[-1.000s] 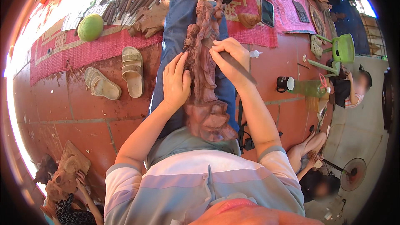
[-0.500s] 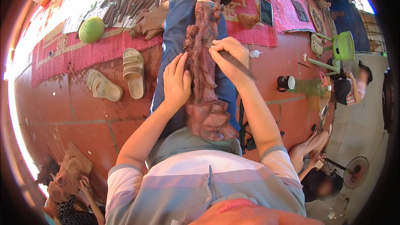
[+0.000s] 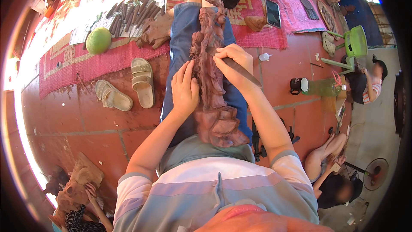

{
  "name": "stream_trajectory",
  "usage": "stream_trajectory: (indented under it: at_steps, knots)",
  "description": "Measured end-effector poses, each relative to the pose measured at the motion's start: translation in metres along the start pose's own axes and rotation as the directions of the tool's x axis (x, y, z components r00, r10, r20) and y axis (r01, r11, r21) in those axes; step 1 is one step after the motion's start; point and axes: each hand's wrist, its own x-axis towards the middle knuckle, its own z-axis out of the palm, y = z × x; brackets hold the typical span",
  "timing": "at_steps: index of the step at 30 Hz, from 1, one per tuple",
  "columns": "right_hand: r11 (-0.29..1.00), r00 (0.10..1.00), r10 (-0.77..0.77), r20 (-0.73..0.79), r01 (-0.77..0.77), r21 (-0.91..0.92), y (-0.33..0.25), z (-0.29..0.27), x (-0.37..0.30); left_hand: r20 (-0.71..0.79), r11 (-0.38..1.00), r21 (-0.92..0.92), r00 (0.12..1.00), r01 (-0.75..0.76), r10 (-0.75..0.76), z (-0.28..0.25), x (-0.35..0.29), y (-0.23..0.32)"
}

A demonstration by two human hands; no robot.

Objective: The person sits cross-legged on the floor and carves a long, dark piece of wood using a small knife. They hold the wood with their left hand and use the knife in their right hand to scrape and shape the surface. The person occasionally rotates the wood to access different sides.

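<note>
A tall, reddish-brown wooden figure carving (image 3: 213, 75) lies lengthwise over my lap, its broad rock-like base (image 3: 222, 128) against my belly. My left hand (image 3: 185, 89) rests along the carving's left edge with its fingers stretched out, the tips touching the wood. In my right hand (image 3: 236, 62) is a carving chisel (image 3: 242, 71), closed in the fingers. Its dark handle sticks out toward the lower right, and its blade end meets the middle of the figure. The exact cutting tip is too small to make out.
Left of my legs are sandals (image 3: 143, 82), a green round fruit (image 3: 98, 40) and rows of chisels (image 3: 133, 15). Rightward lie a phone (image 3: 273, 13), a small white bottle (image 3: 265, 56), a mug (image 3: 298, 86), a green bottle (image 3: 319, 87) and a green stool (image 3: 355, 41). Other people sit around.
The whole view has shifted slightly, so the surroundings sit a little lower and further right. Both hands keep about the same places on the carving, the chisel still in my right.
</note>
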Motion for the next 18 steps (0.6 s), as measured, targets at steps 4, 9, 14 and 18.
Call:
stream_trajectory:
  at_steps: [4,9,14,18]
  knots:
    - [0.998,0.996,-0.06,0.072,0.062,-0.019,0.004,-0.007,-0.012,-0.029,0.998,-0.028,0.998,-0.056,0.055,0.003,0.001,-0.011]
    - [1.0,0.998,-0.017,-0.057,0.018,0.02,0.007,0.001,-0.002,-0.016,1.0,0.016,1.0,-0.015,0.015,-0.005,0.002,-0.004]
    - [0.988,0.992,0.112,0.055,-0.117,0.102,-0.009,-0.006,-0.014,-0.017,0.999,0.036,1.0,-0.014,0.015,-0.007,-0.002,-0.001]
    - [0.927,0.947,0.272,-0.171,-0.21,0.312,0.01,0.008,-0.012,-0.01,0.999,0.042,1.0,-0.014,0.014,-0.005,-0.001,0.0]
